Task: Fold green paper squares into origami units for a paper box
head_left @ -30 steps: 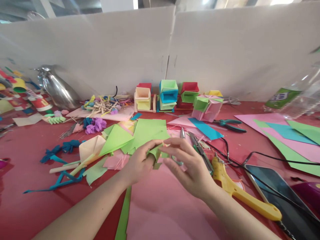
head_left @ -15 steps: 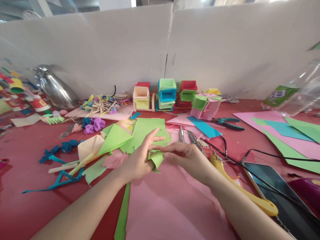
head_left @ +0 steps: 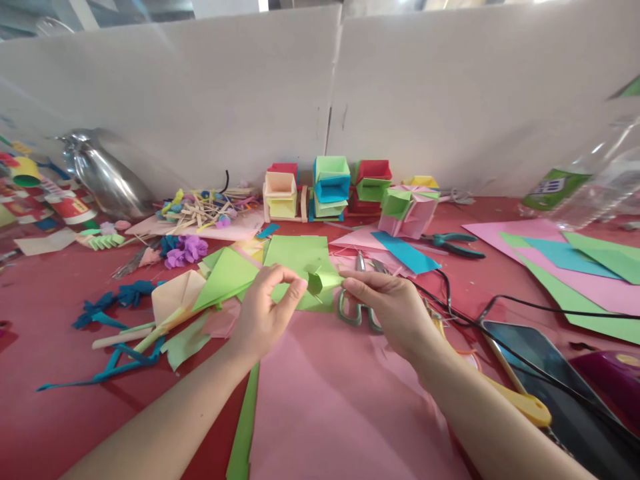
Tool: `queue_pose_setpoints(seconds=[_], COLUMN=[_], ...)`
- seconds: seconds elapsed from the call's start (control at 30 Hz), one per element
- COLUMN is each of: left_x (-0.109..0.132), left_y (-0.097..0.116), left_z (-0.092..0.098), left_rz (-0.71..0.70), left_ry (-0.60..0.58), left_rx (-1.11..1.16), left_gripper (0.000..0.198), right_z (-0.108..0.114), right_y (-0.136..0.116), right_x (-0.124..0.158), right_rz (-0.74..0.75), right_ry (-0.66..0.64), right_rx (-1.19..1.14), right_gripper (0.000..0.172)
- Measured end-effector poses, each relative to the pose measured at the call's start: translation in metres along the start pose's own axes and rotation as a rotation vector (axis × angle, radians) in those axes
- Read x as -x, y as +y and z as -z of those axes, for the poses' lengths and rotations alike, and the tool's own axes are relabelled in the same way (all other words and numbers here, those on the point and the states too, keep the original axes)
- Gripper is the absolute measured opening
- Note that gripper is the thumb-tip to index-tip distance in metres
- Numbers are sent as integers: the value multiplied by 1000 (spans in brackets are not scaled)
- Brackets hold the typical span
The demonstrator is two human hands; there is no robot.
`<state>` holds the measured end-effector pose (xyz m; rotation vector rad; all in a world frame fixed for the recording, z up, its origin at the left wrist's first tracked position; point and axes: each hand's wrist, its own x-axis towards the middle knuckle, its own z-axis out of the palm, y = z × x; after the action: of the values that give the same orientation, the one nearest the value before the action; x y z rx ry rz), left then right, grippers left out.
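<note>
My right hand point(head_left: 395, 307) pinches one end of a small curled green paper piece point(head_left: 324, 281) between thumb and fingertips. Just left of that piece is my left hand point(head_left: 267, 310), its thumb and index fingertips close together; whether something small is between them is too fine to tell. Both hands are above a large pink sheet point(head_left: 320, 387) and a flat green sheet point(head_left: 295, 253). Scissors point(head_left: 356, 310) lie behind the fingers of my right hand, partly hidden.
Folded paper boxes point(head_left: 332, 187) stand along the white partition. Pliers point(head_left: 457, 245), a yellow-handled tool point(head_left: 525, 405), black cables and a phone point(head_left: 540, 360) lie right. Paper flowers point(head_left: 187, 251), scraps and a metal jug point(head_left: 107, 177) are left.
My left hand has let go of the curled green paper and moved slightly left. The piece now hangs from my right hand's fingertips, and the scissors' handles have come into view.
</note>
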<state>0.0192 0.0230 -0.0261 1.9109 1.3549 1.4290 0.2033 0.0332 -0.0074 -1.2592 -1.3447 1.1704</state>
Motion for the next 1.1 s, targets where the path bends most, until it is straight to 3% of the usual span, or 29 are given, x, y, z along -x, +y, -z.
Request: queue_pose_setpoints(seconds=[0.1,0.3,0.87,1.1], left_x=[3,7,8,7], left_y=[4,1,6,5], left_z=[-3,-9,-9,-10], left_rz=[40,176,150,183], left_ry=[-80,-56,-47,-86], left_rx=[-5,7,9,61], left_gripper=[20,15,11,8], right_z=[-3,-6,-2,0], right_y=[3,7,6,6], right_x=[1,4,8,5], right_rz=[35,165,539,529], right_ry=[5,-12,-37,-67], right_rx=[48,195,554,590], right_gripper=[35,18,14,16])
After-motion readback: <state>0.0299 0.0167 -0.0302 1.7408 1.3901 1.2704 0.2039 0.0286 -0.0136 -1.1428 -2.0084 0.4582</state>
